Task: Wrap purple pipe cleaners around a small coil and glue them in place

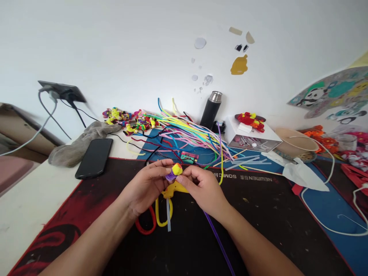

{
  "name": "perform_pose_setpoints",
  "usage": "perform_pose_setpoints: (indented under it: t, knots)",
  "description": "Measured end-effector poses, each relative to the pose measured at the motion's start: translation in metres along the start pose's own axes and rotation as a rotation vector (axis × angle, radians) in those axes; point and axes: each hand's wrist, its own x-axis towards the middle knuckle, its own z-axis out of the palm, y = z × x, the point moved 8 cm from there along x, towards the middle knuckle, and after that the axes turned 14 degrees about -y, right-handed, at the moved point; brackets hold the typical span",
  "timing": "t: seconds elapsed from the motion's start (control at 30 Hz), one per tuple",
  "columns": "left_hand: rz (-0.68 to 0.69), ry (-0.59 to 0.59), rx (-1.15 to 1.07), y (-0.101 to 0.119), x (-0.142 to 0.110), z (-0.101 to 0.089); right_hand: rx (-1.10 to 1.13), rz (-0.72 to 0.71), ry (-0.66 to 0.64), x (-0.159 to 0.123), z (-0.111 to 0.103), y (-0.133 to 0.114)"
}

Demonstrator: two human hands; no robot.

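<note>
— Which surfaces am I facing?
— I am facing a white wall [129,46], on which a mustard-coloured sticker [239,66] is showing; a panda decal [314,94] is spreading at right.
— What am I noting at left?
— A black socket plate [77,94] is holding plugs [54,95]; below, a white tabletop [37,214] is extending beside a pink surface [13,174]. Soft light is covering the wall.

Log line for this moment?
left hand: holding small yellow-purple fuzzy piece | right hand: close beside it | black rectangular phone: lying left
</note>
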Motion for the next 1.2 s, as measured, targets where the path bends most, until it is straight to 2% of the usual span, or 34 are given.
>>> perform_pose_setpoints:
  t: [0.27, 0.47, 1.2]
  knots:
    - [0.015, -0.031, 0.012, 0.000, 0.003, -0.004, -0.110, -0.014, 0.035, -0.002, -0.005, 0.000]
    - [0.019, -0.012, 0.012, -0.001, 0.005, -0.008, -0.180, -0.026, 0.054, -0.003, -0.006, -0.001]
    - [-0.026, -0.102, -0.043, -0.007, 0.002, 0.003, -0.096, -0.033, 0.021, -0.003, -0.002, -0.004]
